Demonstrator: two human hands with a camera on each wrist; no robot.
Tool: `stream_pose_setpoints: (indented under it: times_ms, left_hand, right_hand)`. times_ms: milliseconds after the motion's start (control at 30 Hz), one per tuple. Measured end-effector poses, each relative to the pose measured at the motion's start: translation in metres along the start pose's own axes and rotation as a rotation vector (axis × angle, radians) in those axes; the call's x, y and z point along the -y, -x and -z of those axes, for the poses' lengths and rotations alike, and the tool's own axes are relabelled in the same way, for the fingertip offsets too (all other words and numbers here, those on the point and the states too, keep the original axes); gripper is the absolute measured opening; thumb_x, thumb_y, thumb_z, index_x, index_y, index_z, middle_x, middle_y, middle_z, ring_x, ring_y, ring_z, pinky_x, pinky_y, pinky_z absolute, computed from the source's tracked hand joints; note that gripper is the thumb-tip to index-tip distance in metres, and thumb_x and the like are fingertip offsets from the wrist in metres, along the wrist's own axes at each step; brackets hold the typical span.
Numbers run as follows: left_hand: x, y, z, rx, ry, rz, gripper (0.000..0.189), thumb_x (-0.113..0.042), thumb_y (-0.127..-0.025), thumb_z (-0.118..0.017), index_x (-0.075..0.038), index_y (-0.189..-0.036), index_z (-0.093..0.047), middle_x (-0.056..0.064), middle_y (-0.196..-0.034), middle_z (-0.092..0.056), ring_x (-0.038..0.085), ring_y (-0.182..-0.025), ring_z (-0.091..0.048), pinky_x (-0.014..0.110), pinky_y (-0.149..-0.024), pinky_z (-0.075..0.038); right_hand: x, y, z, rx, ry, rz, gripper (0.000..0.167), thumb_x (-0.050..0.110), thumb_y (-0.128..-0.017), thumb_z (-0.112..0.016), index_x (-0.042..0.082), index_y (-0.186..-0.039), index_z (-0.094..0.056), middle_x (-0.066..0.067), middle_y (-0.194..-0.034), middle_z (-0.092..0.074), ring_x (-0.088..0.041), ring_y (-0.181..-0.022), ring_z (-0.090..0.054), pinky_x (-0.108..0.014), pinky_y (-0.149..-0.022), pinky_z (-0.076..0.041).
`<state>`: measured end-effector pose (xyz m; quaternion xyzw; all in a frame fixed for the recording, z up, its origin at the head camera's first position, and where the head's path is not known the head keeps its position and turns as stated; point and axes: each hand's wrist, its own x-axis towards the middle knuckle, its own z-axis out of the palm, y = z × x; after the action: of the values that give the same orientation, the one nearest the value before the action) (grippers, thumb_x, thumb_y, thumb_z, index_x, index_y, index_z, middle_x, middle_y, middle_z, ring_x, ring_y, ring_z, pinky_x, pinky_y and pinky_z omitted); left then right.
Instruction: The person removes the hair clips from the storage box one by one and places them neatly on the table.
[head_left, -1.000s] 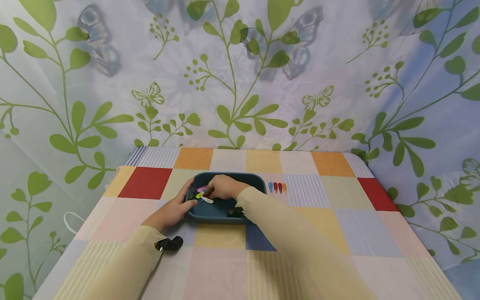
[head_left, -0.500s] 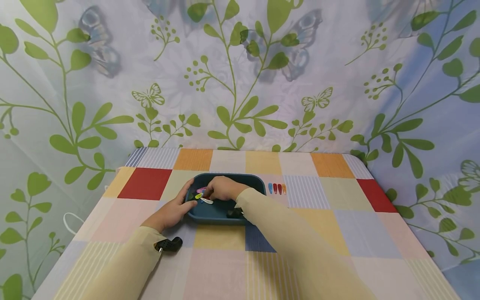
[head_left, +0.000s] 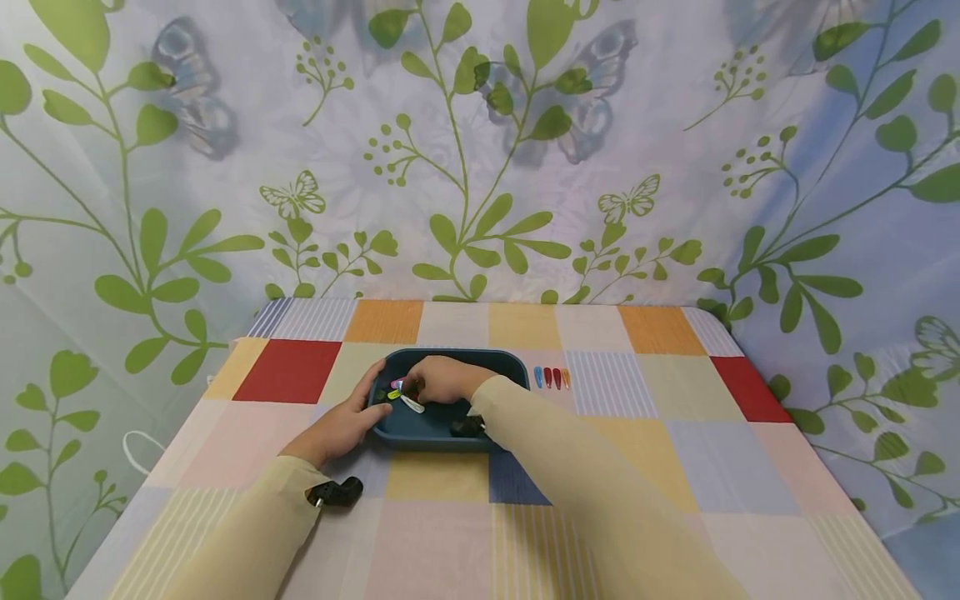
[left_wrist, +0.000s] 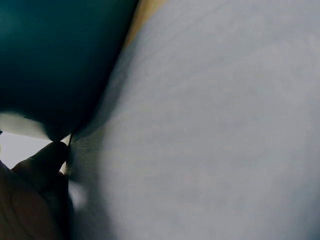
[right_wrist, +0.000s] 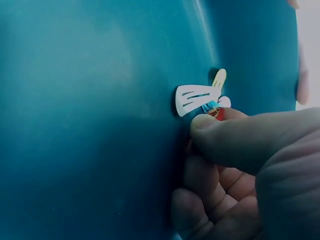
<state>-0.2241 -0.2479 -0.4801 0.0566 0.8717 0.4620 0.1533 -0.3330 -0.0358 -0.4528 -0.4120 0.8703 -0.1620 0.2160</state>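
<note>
A dark teal tray (head_left: 465, 443) holds a small cluster of hair clips near its left end. Among them lie a white hair clip (right_wrist: 192, 99) and a yellow hair clip (right_wrist: 219, 79), with a bit of blue beside them. My right hand (head_left: 447, 379) reaches into the tray. Its thumb and forefinger pinch a red hair clip (right_wrist: 220, 114), mostly hidden by the fingers. My left hand (head_left: 341, 423) rests against the tray's left side, fingers extended along the rim and thumb at the front left corner.
Right of the tray, a blue clip (head_left: 537, 377), two red clips (head_left: 552, 378) and an orange clip (head_left: 566, 379) stand in a row on the patchwork tablecloth (head_left: 435, 533). A patterned curtain (head_left: 480, 150) hangs behind. A white cable (head_left: 135, 450) loops at the left edge.
My right hand shifts slightly within the clip cluster, and the white clip has turned to a steeper slant. My left hand stays at the tray's side.
</note>
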Motion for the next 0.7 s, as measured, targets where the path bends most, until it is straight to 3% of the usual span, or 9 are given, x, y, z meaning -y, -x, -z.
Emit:
stream_pose_setpoints:
  times_ms: [133,333,567,700]
  left_hand:
    - [0.001,-0.001,0.0,0.006,0.004,-0.007,0.079,-0.037,-0.109,-0.049,-0.044,-0.168,0.002,0.017,-0.178,-0.005,0.047,-0.157,-0.023,0.073,-0.121,-0.027]
    - [0.001,-0.001,0.0,-0.007,-0.013,0.01,0.079,-0.039,-0.108,-0.051,-0.046,-0.168,0.001,0.02,-0.176,-0.012,0.045,-0.146,-0.035,0.066,-0.115,-0.036]
    - [0.0,-0.001,0.0,0.002,-0.003,0.009,0.081,-0.04,-0.108,-0.052,-0.047,-0.167,0.002,0.021,-0.175,-0.011,0.049,-0.153,-0.028,0.074,-0.12,-0.028]
    - [-0.002,-0.001,0.002,0.002,0.003,0.003,0.081,-0.039,-0.108,-0.052,-0.046,-0.167,0.002,0.02,-0.176,-0.011,0.05,-0.156,-0.023,0.076,-0.121,-0.023]
  right_hand:
    - [-0.002,0.003,0.002,-0.019,-0.026,0.007,0.037,0.006,-0.1,-0.063,0.012,-0.136,-0.071,-0.002,-0.116,-0.076,-0.009,-0.083,-0.06,-0.02,-0.072,-0.047]
    - [-0.006,0.01,0.007,-0.074,-0.166,-0.031,0.025,0.006,-0.097,-0.063,0.007,-0.12,-0.073,-0.001,-0.094,-0.071,-0.01,-0.077,-0.061,-0.022,-0.07,-0.05]
    - [-0.013,0.022,0.017,-0.124,-0.339,-0.067,0.006,0.011,-0.098,-0.068,0.007,-0.098,-0.073,-0.004,-0.087,-0.074,-0.014,-0.074,-0.071,-0.027,-0.069,-0.06]
    - [-0.015,0.03,0.025,-0.154,-0.362,-0.081,0.008,0.009,-0.098,-0.064,0.005,-0.099,-0.07,-0.011,-0.093,-0.076,-0.016,-0.075,-0.07,-0.028,-0.068,-0.058]
